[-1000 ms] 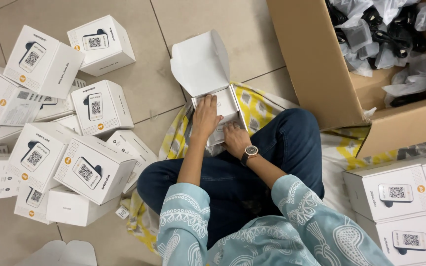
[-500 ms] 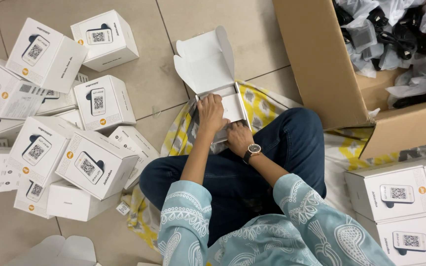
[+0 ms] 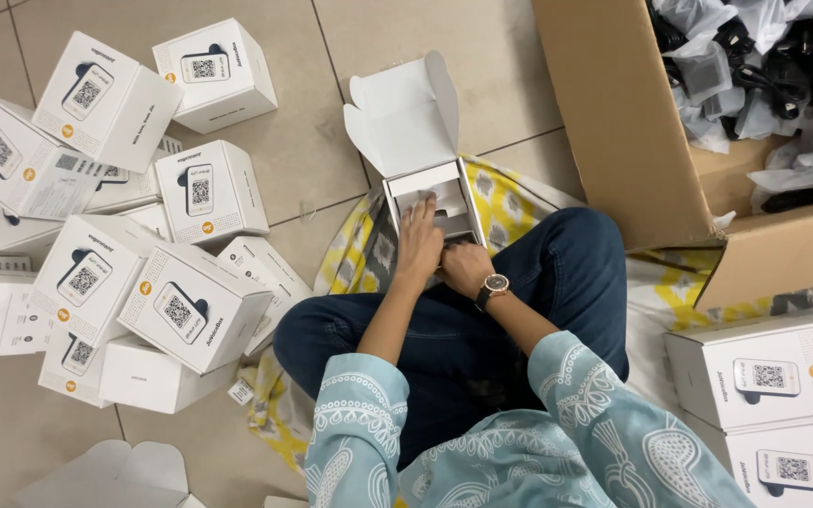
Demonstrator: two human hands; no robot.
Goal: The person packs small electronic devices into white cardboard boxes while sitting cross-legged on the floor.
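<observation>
Pressing flat, our left hand (image 3: 419, 243) lies open-fingered inside the small white cardboard box (image 3: 432, 198). Our right hand (image 3: 466, 266) curls against its near edge; grip unclear. Its smooth lid flaps stand open.

One open white box (image 3: 422, 160) and one brown carton (image 3: 632, 141). Four closed white boxes (image 3: 764, 376) are stacked on the right. The closed boxes heaped on the left (image 3: 190, 310) overlap too much to count.

Open small box (image 3: 430, 183) sits in front of your crossed legs, on cloth (image 3: 355, 249). Your left hand (image 3: 419, 243) reaches inside it, right hand (image 3: 466, 266) just beside. Pile of shut boxes (image 3: 134, 226) lies at your left. Big cardboard box (image 3: 632, 141) stands at your right, bagged things (image 3: 755, 75) inside. More shut boxes (image 3: 764, 395) near your right knee.
</observation>
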